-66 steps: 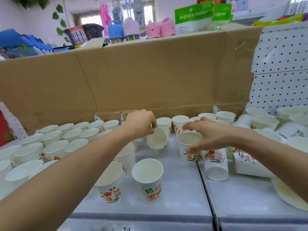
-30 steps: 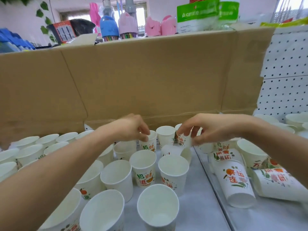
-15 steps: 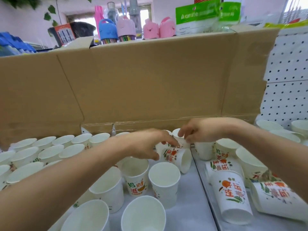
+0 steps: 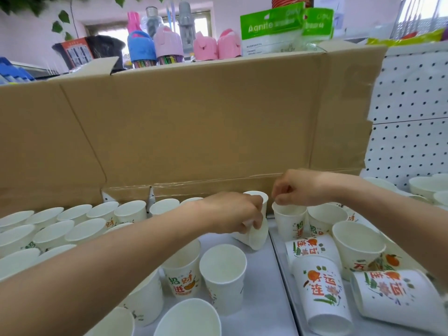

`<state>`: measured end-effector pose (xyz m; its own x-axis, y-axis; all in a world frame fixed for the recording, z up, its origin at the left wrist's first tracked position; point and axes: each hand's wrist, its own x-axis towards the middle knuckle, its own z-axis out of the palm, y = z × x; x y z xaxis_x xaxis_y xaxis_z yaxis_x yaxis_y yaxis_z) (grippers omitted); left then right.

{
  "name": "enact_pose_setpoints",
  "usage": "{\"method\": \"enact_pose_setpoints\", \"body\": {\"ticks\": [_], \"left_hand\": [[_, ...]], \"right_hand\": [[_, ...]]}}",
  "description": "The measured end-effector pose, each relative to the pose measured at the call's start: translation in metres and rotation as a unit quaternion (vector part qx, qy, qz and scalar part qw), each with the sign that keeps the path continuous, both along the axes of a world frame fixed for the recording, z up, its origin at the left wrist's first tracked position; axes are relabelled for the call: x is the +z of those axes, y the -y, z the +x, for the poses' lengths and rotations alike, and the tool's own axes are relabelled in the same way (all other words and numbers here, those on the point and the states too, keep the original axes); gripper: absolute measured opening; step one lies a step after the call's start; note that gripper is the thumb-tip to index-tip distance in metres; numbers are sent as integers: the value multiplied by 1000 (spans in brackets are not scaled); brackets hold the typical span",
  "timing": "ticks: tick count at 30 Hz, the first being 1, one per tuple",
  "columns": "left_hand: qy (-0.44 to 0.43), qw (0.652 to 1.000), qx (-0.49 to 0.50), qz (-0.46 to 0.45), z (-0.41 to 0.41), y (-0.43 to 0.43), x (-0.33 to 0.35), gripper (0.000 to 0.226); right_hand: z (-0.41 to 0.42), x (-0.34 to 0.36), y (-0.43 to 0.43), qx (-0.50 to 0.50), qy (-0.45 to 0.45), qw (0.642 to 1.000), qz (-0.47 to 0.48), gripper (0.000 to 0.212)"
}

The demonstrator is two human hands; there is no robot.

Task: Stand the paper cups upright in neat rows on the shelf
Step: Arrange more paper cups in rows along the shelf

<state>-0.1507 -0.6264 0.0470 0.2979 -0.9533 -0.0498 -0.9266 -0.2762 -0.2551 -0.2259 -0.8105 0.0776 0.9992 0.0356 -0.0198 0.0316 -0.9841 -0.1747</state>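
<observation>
left hand (image 4: 230,214) is holding one tipped white paper cup (image 4: 257,238); right hand (image 4: 300,189) is pinching rim of one upright printed paper cup (image 4: 289,224).

The pale shelf (image 4: 261,299) is split by a seam (image 4: 284,275). Left of the seam, upright cups (image 4: 72,229) stand in rows, with looser ones towards the front. Right of it, more stand upright among tipped cups (image 4: 320,292) lying on their sides. Cardboard (image 4: 194,129) stands behind the seam.

Cardboard panel (image 4: 206,117) beside white pegboard (image 4: 409,132); pink wall (image 4: 24,40) and window (image 4: 202,26) behind.
</observation>
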Motion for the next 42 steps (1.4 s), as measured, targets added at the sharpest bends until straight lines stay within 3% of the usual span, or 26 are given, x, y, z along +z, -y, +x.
{"method": "enact_pose_setpoints", "body": {"ticks": [5,8,10,16,24,31,37,42], "left_hand": [[-32,996,28,-75,1,-7,6,16],[-40,988,33,-143,6,-24,15,13],[-46,987,65,-138,8,-35,18,13],[10,991,108,-79,7,-59,13,24],[-16,986,149,-72,-1,-63,13,21],[8,976,201,-83,3,-57,7,34],[-66,961,157,-217,-21,-68,27,29],[-134,960,101,-222,-75,-55,39,26]], "right_hand": [[-4,-6,-2,12,-42,997,-56,29],[-4,-11,-7,16,-35,994,-102,23],[-5,-9,-13,25,-9,994,-108,16],[-5,-9,-35,89,58,993,-47,18],[1,-21,-62,109,66,991,-31,15],[-1,-23,-69,102,63,993,-2,12],[-40,1,-36,55,115,991,50,23],[-95,2,5,7,99,993,70,20]]}}
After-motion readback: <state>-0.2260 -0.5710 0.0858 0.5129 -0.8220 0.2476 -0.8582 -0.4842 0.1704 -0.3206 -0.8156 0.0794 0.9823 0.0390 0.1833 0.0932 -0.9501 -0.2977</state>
